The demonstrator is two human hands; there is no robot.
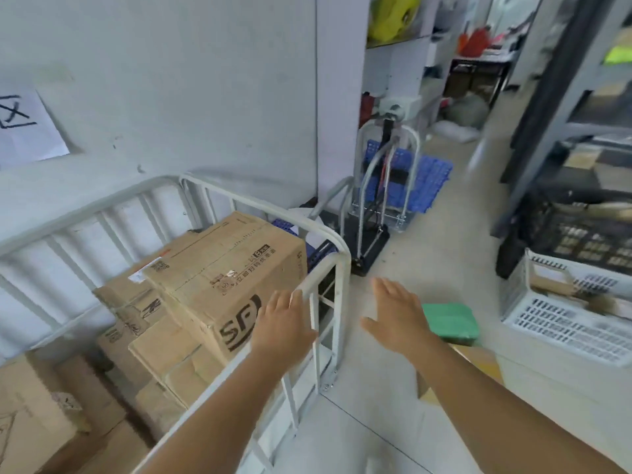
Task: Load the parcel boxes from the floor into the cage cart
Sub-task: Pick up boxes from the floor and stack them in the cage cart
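While both hands hang free, nothing is being carried: this reads as the gap between one box and the next.

Left hand (282, 325): at 6 o'clock in the view, fingers straight and spread, over the cage cart's near rail; contact with the rail cannot be told.

Right hand (398, 314): at 5 o'clock, palm flat, fingers extended, holding nothing, above the floor.

Cage cart (328, 239): white tube frame from 9 to 7 o'clock, already stacked with cartons.

Top carton (219, 268): at 8 o'clock, resting tilted on the cartons beneath; its long axis runs from 7 toward 1 o'clock, and the printed end face points toward the camera.

Box on the floor (475, 364): at 5 o'clock, a brown corner showing beneath the right forearm, mostly hidden, so its long axis cannot be told; a green parcel (451, 323) lies just beyond it.

Handling: probably stiff corrugated board, dry and not slippery; weight cannot be read from here, so treat it as heavy.

Where to hold: likely flat palms on two opposite side faces, low near the bottom edges, or fingers under the base.
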